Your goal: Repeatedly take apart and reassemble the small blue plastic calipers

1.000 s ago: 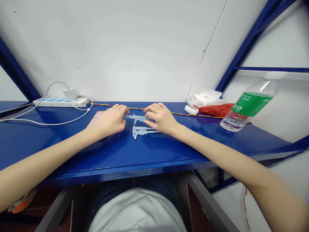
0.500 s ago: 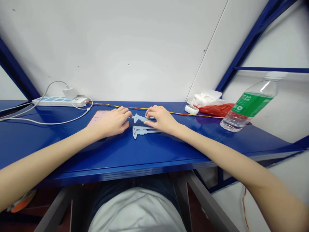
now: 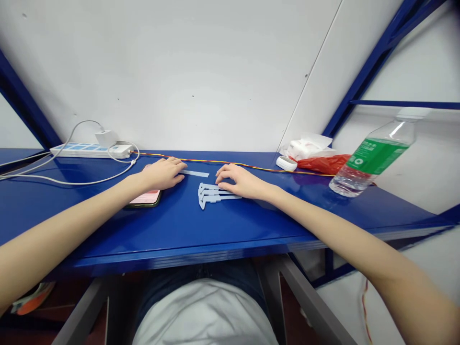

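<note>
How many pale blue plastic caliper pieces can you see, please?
3 at least: a loose flat strip just past the left hand, and two overlapping caliper-shaped pieces beside the right hand; the overlap may hide more.

Got the caliper (image 3: 212,194) sitting mid-counter (image 3: 179,225), a loose strip (image 3: 194,173) just behind it, phone (image 3: 145,199) to its left, power strip (image 3: 86,151) back left, water bottle (image 3: 372,165) far right, tissues (image 3: 305,147) just left of that.
</note>
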`<state>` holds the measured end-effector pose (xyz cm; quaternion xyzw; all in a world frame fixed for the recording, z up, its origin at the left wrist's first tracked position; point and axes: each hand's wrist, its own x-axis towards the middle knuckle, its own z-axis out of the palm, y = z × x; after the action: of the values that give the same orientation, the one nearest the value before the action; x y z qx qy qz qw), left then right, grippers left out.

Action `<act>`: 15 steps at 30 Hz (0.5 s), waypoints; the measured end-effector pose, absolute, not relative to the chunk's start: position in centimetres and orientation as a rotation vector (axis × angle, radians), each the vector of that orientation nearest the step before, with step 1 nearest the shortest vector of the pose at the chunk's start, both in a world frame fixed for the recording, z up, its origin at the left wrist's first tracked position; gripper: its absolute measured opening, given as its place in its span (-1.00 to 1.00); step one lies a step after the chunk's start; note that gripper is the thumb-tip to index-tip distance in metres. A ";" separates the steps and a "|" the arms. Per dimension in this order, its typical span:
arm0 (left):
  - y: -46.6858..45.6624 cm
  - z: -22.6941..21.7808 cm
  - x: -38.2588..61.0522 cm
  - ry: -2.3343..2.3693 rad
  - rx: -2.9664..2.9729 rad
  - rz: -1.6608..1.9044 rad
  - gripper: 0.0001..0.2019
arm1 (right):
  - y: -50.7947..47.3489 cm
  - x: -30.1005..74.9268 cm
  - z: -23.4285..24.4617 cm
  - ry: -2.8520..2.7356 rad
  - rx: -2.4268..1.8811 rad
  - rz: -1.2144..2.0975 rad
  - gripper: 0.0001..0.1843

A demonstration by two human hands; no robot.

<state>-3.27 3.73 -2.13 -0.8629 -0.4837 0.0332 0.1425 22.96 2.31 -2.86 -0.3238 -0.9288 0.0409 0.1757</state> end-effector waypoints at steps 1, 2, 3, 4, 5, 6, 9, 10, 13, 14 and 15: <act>3.9 -2.0 -3.4 -1.397 -2.505 0.108 -0.57 | 2.4 23.0 -2.8 -2.615 -0.955 0.089 -0.82; 4.0 -1.9 -3.4 -1.390 -2.521 0.117 -0.59 | 2.5 23.2 -2.7 -2.591 -1.010 0.054 -0.81; 4.1 -1.9 -3.4 -1.379 -2.536 0.121 -0.61 | 2.7 23.4 -2.7 -2.562 -1.077 0.015 -0.81; 4.1 -1.8 -3.4 -1.368 -2.546 0.120 -0.62 | 2.9 23.6 -2.6 -2.531 -1.148 -0.025 -0.80; 4.2 -1.7 -3.4 -1.360 -2.551 0.115 -0.63 | 3.2 23.9 -2.6 -2.503 -1.217 -0.062 -0.79; 4.2 -1.7 -3.4 -1.358 -2.551 0.104 -0.64 | 3.5 24.2 -2.5 -2.484 -1.279 -0.095 -0.78; 4.3 -1.7 -3.4 -1.378 -2.533 0.070 -0.69 | 4.4 25.0 -2.6 -2.474 -1.410 -0.172 -0.79; 4.3 -1.7 -3.4 -1.380 -2.523 0.062 -0.71 | 4.7 25.2 -2.7 -2.481 -1.433 -0.182 -0.81; 4.3 -1.8 -3.4 -1.346 -2.488 0.048 -0.72 | 5.1 25.4 -2.9 -2.496 -1.426 -0.181 -0.85; 4.3 -1.8 -3.4 -1.324 -2.482 0.047 -0.72 | 5.1 25.4 -3.0 -2.504 -1.408 -0.178 -0.85; 4.3 -1.8 -3.4 -1.297 -2.480 0.046 -0.72 | 5.1 25.4 -3.0 -2.515 -1.391 -0.176 -0.85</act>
<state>-3.42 4.31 -1.81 -0.8731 -0.4565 0.0161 0.1705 25.37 5.06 -3.00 -0.4788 -0.8660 -0.0607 0.1309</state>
